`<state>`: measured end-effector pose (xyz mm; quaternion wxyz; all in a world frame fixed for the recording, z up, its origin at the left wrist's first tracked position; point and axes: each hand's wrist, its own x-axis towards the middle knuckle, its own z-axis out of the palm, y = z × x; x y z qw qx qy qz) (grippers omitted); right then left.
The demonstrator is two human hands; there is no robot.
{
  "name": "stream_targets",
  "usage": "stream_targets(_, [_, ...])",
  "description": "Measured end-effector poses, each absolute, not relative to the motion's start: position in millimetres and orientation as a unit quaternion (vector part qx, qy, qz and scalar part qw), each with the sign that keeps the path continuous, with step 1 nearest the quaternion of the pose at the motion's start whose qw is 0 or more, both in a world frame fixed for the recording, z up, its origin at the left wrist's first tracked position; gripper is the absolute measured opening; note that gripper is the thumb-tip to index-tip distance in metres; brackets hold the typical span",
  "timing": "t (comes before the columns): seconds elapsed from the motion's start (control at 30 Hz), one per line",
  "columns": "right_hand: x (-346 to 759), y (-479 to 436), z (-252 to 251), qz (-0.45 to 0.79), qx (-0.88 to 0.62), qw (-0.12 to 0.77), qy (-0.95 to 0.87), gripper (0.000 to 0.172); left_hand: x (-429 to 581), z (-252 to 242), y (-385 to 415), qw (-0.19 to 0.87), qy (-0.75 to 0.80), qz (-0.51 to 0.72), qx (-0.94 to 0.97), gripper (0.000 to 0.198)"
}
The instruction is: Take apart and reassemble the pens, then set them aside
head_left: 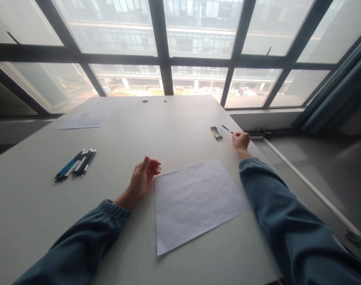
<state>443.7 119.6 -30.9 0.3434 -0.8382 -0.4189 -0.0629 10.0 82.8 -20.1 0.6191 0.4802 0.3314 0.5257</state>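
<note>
A white sheet of paper (pixel 195 202) lies on the white table (pixel 133 245) in front of me. Just beyond its upper left corner, my left hand (pixel 145 174) rests with fingers loosely curled and apart, holding nothing. My right hand (pixel 241 140) is at the table's right edge, closed on a dark pen (pixel 227 128) whose end points up and left. Beside it lies a small group of pens (pixel 216 133), yellow and green among them. Several more pens (pixel 79 163), black, white and blue, lie in a bunch at the left.
More sheets of paper (pixel 85 117) lie at the table's far left. Two small round fittings (pixel 145 101) sit near the far edge. Large windows stand behind the table, and a blue curtain (pixel 340 87) hangs at the right. A pale pipe (pixel 313 190) runs along the floor.
</note>
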Motion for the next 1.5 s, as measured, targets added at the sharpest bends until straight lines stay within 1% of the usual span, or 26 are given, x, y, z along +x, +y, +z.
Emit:
stream_targets(0.1, [445, 128, -39, -0.054, -0.862, 0.323, -0.388, 0.03, 11, -19, 82, 0.619, 0.338, 0.521, 0.481, 0.052])
stream_targets(0.2, [442, 132, -45, -0.051, -0.864, 0.288, -0.408, 0.029, 11, -19, 82, 0.621, 0.342, 0.514, 0.483, 0.049])
stream_targets(0.37, [438, 131, -47, -0.054, -0.856, 0.223, -0.462, 0.031, 11, -19, 81, 0.619, 0.346, 0.511, 0.486, 0.049])
stream_targets(0.6, [434, 130, -44, -0.058, -0.851, 0.18, -0.49, 0.035, 11, -20, 82, 0.621, 0.347, 0.509, 0.485, 0.051])
stream_targets(0.97, [432, 127, -43, -0.058, -0.84, 0.151, -0.517, 0.038, 10, -21, 82, 0.623, 0.34, 0.506, 0.49, 0.048])
stream_targets(1.5, [425, 121, -39, -0.048, -0.839, 0.152, -0.521, 0.04, 11, -19, 79, 0.616, 0.344, 0.487, 0.514, 0.046])
